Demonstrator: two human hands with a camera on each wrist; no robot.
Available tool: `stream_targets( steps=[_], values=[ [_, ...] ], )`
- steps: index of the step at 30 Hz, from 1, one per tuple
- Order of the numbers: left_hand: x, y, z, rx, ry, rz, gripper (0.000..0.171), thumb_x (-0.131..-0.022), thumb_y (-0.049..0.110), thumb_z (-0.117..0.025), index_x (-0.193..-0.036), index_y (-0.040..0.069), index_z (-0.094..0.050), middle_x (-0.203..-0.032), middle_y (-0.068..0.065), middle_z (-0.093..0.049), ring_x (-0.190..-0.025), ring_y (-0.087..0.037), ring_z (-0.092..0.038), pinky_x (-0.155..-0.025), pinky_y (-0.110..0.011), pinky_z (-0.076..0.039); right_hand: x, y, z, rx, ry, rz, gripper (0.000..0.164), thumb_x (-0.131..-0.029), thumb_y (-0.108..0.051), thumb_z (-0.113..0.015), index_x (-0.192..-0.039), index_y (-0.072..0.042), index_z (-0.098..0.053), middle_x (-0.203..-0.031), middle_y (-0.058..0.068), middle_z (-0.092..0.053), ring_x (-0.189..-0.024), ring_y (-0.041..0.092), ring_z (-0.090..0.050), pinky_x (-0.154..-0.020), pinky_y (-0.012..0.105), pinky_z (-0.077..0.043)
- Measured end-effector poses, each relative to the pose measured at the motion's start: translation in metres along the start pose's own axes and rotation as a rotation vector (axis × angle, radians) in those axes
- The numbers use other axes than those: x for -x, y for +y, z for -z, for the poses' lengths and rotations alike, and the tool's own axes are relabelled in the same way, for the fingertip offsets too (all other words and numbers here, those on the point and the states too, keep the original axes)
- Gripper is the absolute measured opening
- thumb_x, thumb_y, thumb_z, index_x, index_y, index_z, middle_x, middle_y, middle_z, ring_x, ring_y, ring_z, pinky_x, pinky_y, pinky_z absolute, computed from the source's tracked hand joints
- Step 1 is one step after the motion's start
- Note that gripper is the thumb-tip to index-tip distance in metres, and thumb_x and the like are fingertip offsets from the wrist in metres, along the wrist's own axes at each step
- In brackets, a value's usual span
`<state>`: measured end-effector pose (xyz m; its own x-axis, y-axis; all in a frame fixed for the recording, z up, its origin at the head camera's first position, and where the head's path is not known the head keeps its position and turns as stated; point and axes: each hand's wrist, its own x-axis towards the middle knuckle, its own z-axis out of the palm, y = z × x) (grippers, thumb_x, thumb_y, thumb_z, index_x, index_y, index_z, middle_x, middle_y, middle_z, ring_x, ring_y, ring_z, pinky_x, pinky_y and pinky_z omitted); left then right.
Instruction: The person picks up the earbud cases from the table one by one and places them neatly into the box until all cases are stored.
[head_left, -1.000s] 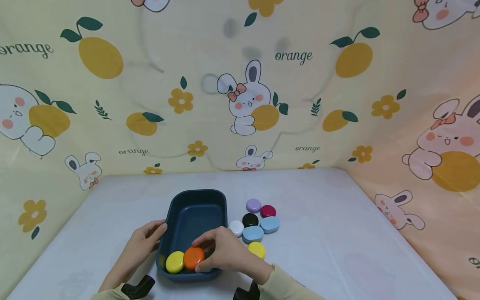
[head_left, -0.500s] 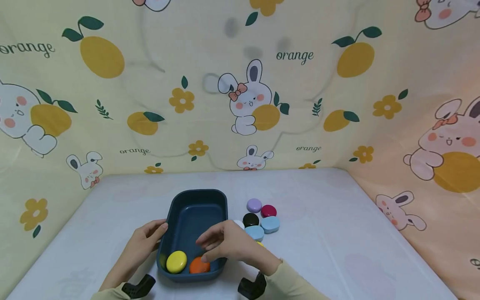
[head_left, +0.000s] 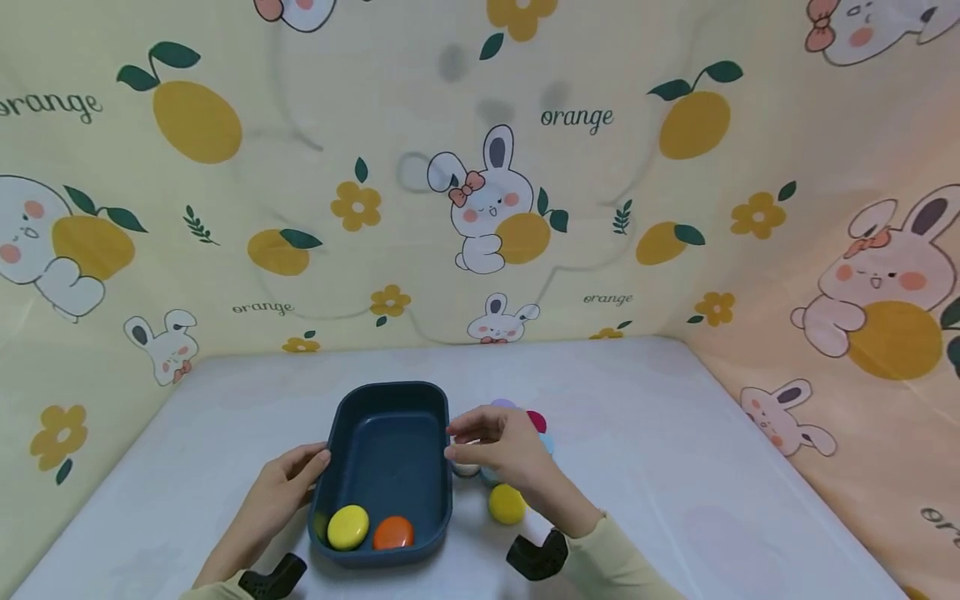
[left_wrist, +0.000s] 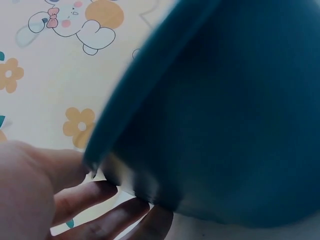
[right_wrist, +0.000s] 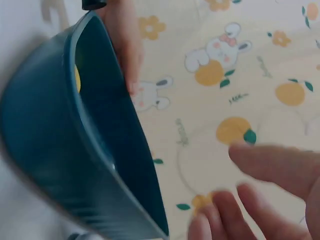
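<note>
A dark blue rounded box (head_left: 390, 450) stands on the table. In its near end lie a glossy yellow round piece (head_left: 348, 527) and an orange one (head_left: 393, 532), a little apart. My left hand (head_left: 281, 483) rests its fingers against the outer left wall; the left wrist view shows thumb and fingertips (left_wrist: 152, 220) touching the wall at and below the rim. My right hand (head_left: 506, 450) hovers by the right rim with nothing between its fingers, above a partly hidden white piece (head_left: 467, 470). In the right wrist view, thumb and fingers stand apart.
Right of the box lie a yellow round piece (head_left: 507, 504), a crimson piece (head_left: 537, 421) and a lilac one (head_left: 502, 403); light blue ones are mostly covered by my right hand. A printed cloth (head_left: 420, 275) hangs behind the white table (head_left: 675, 500).
My right hand has let go of the orange piece inside the box, then moved up and right past the rim to the loose pieces. My left hand stays at the box.
</note>
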<state>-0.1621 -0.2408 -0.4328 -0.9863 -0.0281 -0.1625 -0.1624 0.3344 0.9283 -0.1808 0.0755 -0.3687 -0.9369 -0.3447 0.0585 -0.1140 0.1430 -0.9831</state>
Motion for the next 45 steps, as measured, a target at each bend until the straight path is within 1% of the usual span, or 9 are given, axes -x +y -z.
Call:
stream_targets(
  steps=[4, 6, 8, 10, 13, 18, 30, 38, 45],
  values=[
    [-0.001, 0.0, 0.001, -0.01, 0.001, -0.008, 0.058, -0.103, 0.042, -0.051, -0.141, -0.002, -0.047, -0.14, -0.024, -0.049, -0.124, -0.037, -0.052, -0.091, -0.045, -0.054, 0.006, 0.008, 0.009, 0.038, 0.19, -0.036, 0.026, -0.079, -0.012, -0.084, -0.101, -0.006, -0.072, -0.099, 0.008, -0.067, -0.092, 0.025, -0.061, -0.084, 0.033, -0.052],
    [-0.001, 0.0, 0.001, -0.006, 0.001, -0.013, 0.057, -0.103, 0.041, -0.051, -0.141, -0.002, -0.047, -0.14, -0.024, -0.049, -0.124, -0.037, -0.052, -0.092, -0.045, -0.054, 0.009, 0.014, 0.012, 0.05, 0.264, -0.065, 0.027, -0.078, -0.012, -0.085, -0.101, -0.006, -0.072, -0.101, 0.009, -0.067, -0.093, 0.024, -0.06, -0.085, 0.034, -0.052],
    [-0.001, 0.0, 0.002, -0.003, 0.0, -0.019, 0.057, -0.103, 0.041, -0.05, -0.141, -0.002, -0.047, -0.14, -0.023, -0.05, -0.123, -0.037, -0.052, -0.092, -0.045, -0.054, 0.013, 0.021, 0.016, 0.052, 0.313, -0.095, 0.029, -0.077, -0.012, -0.085, -0.102, -0.005, -0.072, -0.104, 0.01, -0.067, -0.095, 0.024, -0.059, -0.087, 0.035, -0.051],
    [0.0, 0.001, 0.002, 0.005, 0.001, -0.021, 0.055, -0.104, 0.04, -0.05, -0.141, -0.001, -0.048, -0.139, -0.023, -0.051, -0.123, -0.036, -0.053, -0.093, -0.045, -0.053, 0.017, 0.027, 0.021, 0.048, 0.329, -0.116, 0.03, -0.078, -0.012, -0.084, -0.104, -0.003, -0.071, -0.107, 0.012, -0.067, -0.098, 0.024, -0.059, -0.089, 0.036, -0.052],
    [0.001, 0.001, 0.001, 0.011, -0.003, -0.021, 0.055, -0.104, 0.039, -0.05, -0.14, -0.001, -0.048, -0.139, -0.022, -0.051, -0.124, -0.036, -0.052, -0.093, -0.045, -0.053, 0.022, 0.035, 0.028, 0.053, 0.333, -0.143, 0.031, -0.079, -0.011, -0.083, -0.106, -0.001, -0.07, -0.107, 0.013, -0.068, -0.097, 0.024, -0.06, -0.089, 0.035, -0.052],
    [0.002, 0.001, 0.0, 0.009, -0.005, -0.008, 0.055, -0.104, 0.04, -0.05, -0.141, -0.001, -0.048, -0.14, -0.023, -0.05, -0.125, -0.037, -0.051, -0.093, -0.045, -0.053, 0.028, 0.044, 0.034, 0.046, 0.319, -0.177, 0.032, -0.078, -0.009, -0.083, -0.106, -0.001, -0.07, -0.102, 0.012, -0.068, -0.092, 0.023, -0.061, -0.082, 0.03, -0.053],
    [0.002, 0.001, 0.0, -0.002, 0.001, -0.003, 0.057, -0.103, 0.041, -0.051, -0.14, -0.002, -0.048, -0.14, -0.023, -0.05, -0.124, -0.037, -0.052, -0.093, -0.046, -0.053, 0.035, 0.067, 0.032, 0.05, 0.197, -0.226, 0.032, -0.077, -0.007, -0.084, -0.105, 0.001, -0.071, -0.099, 0.009, -0.07, -0.088, 0.022, -0.064, -0.084, 0.034, -0.055],
    [0.001, 0.002, -0.001, -0.024, 0.002, 0.006, 0.059, -0.102, 0.042, -0.051, -0.14, -0.003, -0.048, -0.139, -0.025, -0.05, -0.124, -0.039, -0.052, -0.092, -0.046, -0.054, 0.035, 0.068, 0.032, 0.037, 0.115, -0.217, 0.033, -0.075, -0.001, -0.084, -0.105, 0.001, -0.072, -0.101, 0.012, -0.072, -0.094, 0.027, -0.067, -0.088, 0.038, -0.056],
    [0.002, 0.002, -0.001, -0.01, 0.002, 0.001, 0.056, -0.103, 0.039, -0.051, -0.14, -0.003, -0.048, -0.139, -0.025, -0.05, -0.123, -0.038, -0.053, -0.092, -0.046, -0.054, 0.033, 0.071, 0.034, 0.021, 0.065, -0.188, 0.037, -0.071, 0.006, -0.082, -0.106, 0.003, -0.071, -0.102, 0.013, -0.071, -0.093, 0.028, -0.066, -0.083, 0.034, -0.058]
  ],
)
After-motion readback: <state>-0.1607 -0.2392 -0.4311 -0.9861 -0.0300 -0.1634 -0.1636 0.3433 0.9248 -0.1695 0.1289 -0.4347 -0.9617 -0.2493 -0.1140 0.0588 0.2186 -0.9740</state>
